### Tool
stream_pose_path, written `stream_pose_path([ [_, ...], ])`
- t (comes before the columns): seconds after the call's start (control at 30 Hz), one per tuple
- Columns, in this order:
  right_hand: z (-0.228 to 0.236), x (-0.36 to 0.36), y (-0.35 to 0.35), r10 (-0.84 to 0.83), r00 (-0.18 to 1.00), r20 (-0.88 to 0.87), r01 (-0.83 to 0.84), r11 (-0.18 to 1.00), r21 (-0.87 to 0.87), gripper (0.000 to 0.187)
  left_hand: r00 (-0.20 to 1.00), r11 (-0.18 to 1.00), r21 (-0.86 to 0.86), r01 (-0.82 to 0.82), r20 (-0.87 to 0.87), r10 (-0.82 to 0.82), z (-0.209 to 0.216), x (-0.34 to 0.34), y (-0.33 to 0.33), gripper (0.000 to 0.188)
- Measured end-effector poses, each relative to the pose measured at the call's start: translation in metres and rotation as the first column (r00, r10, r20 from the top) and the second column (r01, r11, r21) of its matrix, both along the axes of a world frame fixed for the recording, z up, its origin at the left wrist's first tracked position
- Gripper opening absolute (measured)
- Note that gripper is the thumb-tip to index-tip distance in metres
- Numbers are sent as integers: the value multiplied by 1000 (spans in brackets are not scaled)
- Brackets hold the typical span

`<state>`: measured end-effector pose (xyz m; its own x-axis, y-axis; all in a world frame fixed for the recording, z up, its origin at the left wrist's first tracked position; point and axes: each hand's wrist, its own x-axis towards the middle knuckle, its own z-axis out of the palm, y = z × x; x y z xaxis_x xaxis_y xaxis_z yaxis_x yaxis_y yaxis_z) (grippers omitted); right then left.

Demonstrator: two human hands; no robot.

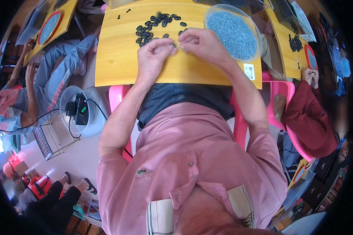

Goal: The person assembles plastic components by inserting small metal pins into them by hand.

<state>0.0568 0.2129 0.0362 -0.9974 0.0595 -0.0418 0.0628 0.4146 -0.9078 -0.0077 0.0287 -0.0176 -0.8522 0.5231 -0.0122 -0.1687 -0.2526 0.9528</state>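
Observation:
My left hand (155,55) is closed in a pinch over the yellow table (133,70), with a small dark piece showing at its fingertips. Just to its right, my right hand (204,45) is pinched too; whatever lies between its fingers is hidden. The two sets of fingertips nearly meet. Beyond them several small black oval parts with holes (145,34) lie loosely in a curve, and one black oval part (166,35) sits close to the fingers. A round clear tub (258,41) full of small silver-grey screws (231,33) stands right of my right hand.
Two small dark pieces (123,14) lie at the table's far left. A white label (249,71) is near the front right corner. On the left, a translucent bucket (68,96) holds a black device with cables. Other people sit at tables on both sides.

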Motion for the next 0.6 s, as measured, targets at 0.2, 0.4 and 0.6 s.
stream_pose_path([
  [0.2, -3, -2, -2, -56, 996, -72, 63, 993, 100, 22, 990, 989, 54, -138, 10, 137, 5, -2, -3, 18],
  [0.4, -11, -12, -4, -64, 957, -283, 181, 894, 409, 17, 935, 926, 127, -356, 46, 353, 1, -23, -10, 17],
  [0.6, -31, -26, -26, 19, 947, -320, 170, 817, 551, 17, 949, 936, 158, -314, 77, 306, 0, -21, -8, 18],
])
